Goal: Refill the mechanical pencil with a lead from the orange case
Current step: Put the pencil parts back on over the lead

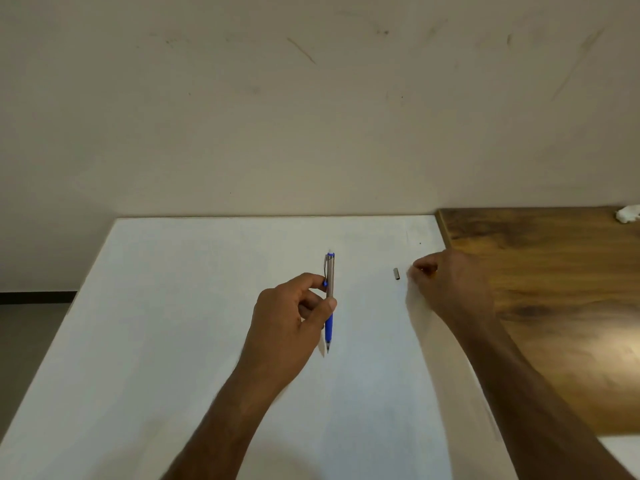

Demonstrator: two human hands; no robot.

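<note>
My left hand holds a mechanical pencil upright over the white table. The pencil has a silver barrel, a blue grip and its tip points toward me; a white eraser shows at its far end. A small grey metal cap lies on the table to the right of the pencil. My right hand rests just right of the cap, fingers curled together with the fingertips close to the table. Whether it pinches anything is hidden. No orange case is in sight.
A brown wooden surface adjoins the white table on the right, with a small white object at its far corner. A scuffed beige wall stands behind the table. Floor shows past the table's left edge.
</note>
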